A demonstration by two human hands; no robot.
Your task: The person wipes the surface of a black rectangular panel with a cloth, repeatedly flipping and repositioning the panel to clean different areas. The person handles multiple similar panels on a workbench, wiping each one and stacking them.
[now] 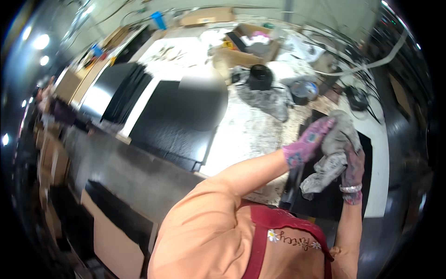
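Note:
Between my hands is a crumpled grey rag [343, 132], stained dark, with a loose end drooping toward the near left. My left hand [312, 139], in a pink-purple patterned glove, grips its left side. On the right side my right hand [354, 167], gloved alike and with a silvery band at the wrist, is closed on the same rag. Beneath them lies a flat black panel [320, 204] on a white board [380, 186]; the rag and hands cover much of it. Whether the rag touches the panel I cannot tell.
Left along the worktable lie a large glossy black panel [172, 125] and a stack of black panels [125, 93]. Farther back are a black round container [260, 77], a clear tub [304, 90], an open cardboard box [237, 56] and tangled cables [364, 76]. Another person [65, 109] stands far left.

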